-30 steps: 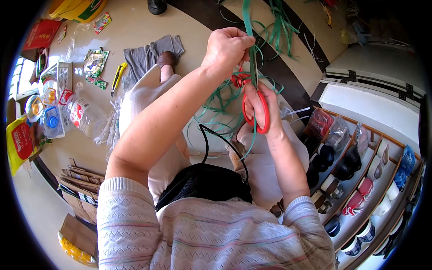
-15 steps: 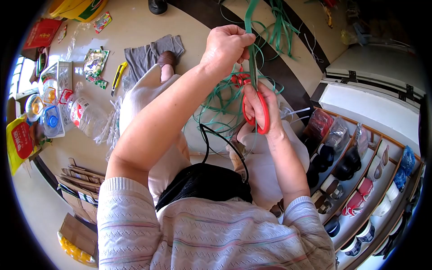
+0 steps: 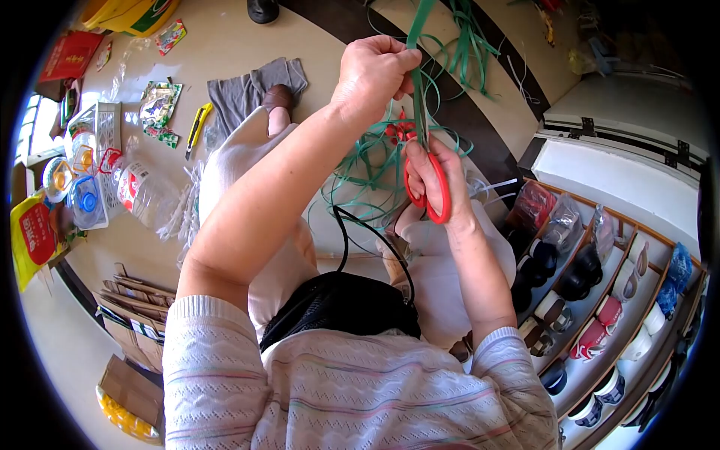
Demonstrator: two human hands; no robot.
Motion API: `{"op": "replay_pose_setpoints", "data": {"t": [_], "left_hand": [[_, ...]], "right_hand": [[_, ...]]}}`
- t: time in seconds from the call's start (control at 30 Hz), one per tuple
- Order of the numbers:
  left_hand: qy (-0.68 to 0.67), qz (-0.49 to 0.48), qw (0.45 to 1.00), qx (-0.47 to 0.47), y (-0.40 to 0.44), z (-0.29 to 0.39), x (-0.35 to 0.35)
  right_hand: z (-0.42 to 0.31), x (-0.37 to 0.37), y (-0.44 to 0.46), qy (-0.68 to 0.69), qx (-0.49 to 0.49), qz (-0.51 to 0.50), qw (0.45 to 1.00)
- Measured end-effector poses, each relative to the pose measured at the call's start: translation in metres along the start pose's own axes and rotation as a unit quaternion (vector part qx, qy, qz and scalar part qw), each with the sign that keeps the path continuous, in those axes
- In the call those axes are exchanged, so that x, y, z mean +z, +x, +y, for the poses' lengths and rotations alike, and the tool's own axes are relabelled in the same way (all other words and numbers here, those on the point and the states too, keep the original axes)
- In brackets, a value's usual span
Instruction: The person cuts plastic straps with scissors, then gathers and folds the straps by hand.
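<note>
My left hand (image 3: 377, 73) is closed, its thumb and fingers pinching a flat green strap (image 3: 421, 21) that runs upward out of view. Below and to the right, my right hand (image 3: 437, 178) is wrapped round the red handles of a pair of scissors (image 3: 445, 196). The blades point up along the strap, just under my left fingers. Whether the blades are parted is hard to tell. Loose thin green strips (image 3: 367, 161) lie tangled beneath my hands, with a small red object (image 3: 401, 132) among them.
A shoe rack (image 3: 600, 300) stands at the right. On the left are a yellow cutter (image 3: 198, 129), a grey cloth (image 3: 251, 88), a large plastic bottle (image 3: 139, 187), a white crate (image 3: 109, 135) and folded cardboard (image 3: 131, 330). More green strips (image 3: 466, 49) lie at the top.
My left hand has moved slightly up and to the left with the strap. The strap's upper part leans more to the right. My right hand has stayed nearly in place.
</note>
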State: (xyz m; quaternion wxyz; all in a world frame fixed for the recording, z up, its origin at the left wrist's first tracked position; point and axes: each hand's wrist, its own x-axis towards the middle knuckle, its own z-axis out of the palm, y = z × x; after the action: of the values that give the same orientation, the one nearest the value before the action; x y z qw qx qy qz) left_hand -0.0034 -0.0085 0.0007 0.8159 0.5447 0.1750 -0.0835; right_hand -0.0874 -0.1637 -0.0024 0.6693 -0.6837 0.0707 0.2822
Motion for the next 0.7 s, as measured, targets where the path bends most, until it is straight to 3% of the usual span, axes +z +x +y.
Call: {"op": "replay_pose_setpoints", "data": {"t": [0.17,0.37,0.7], "left_hand": [[0.022,0.012,0.999,0.026,0.01,0.002,-0.006],[0.053,0.009,0.997,0.05,0.008,-0.004,-0.002],[0.036,-0.011,0.997,0.07,0.001,-0.001,0.003]], "right_hand": [[-0.001,0.0,-0.004,-0.003,0.024,-0.013,1.0],[-0.007,0.001,-0.002,-0.04,-0.04,-0.004,0.998],[-0.007,-0.005,0.0,-0.024,-0.024,-0.025,0.999]]}}
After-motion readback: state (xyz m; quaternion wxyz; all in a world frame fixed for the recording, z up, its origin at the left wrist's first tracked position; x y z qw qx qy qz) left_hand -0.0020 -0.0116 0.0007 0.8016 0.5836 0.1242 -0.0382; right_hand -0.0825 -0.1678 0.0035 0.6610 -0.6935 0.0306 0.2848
